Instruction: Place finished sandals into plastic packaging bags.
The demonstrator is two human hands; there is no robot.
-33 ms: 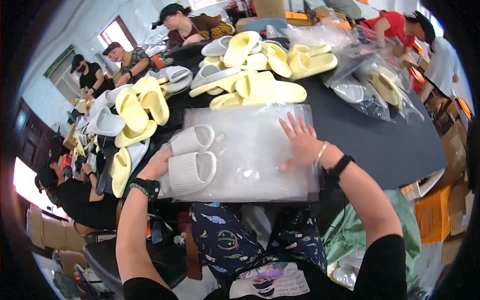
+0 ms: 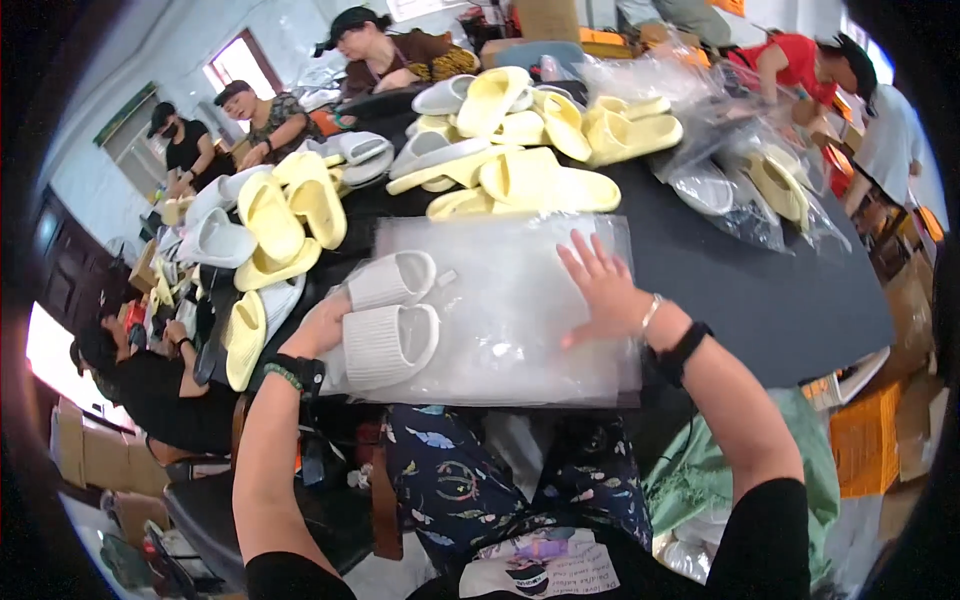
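A pair of light grey ribbed slide slippers (image 2: 375,345) lies at the left of a stack of clear plastic bags (image 2: 510,310), their open toes facing right. My left hand (image 2: 322,325) grips the pair at the heel ends, and its fingers are partly hidden by the slippers. Over the right part of the bags is my right hand (image 2: 605,295), open with fingers spread and nothing held. Whether its palm presses on the plastic, I cannot tell. The slippers seem to lie on top of the bags.
Yellow and grey slippers are heaped at the back (image 2: 540,180) and left (image 2: 270,215) of the black table (image 2: 750,310). Bagged slippers (image 2: 740,195) lie at the back right. Several people work around it. An orange crate (image 2: 865,440) and green sack (image 2: 800,440) stand right.
The whole view has shifted slightly, so the table's things appear a little farther right. My right hand sits marginally farther left over the bags. The left hand keeps its grip.
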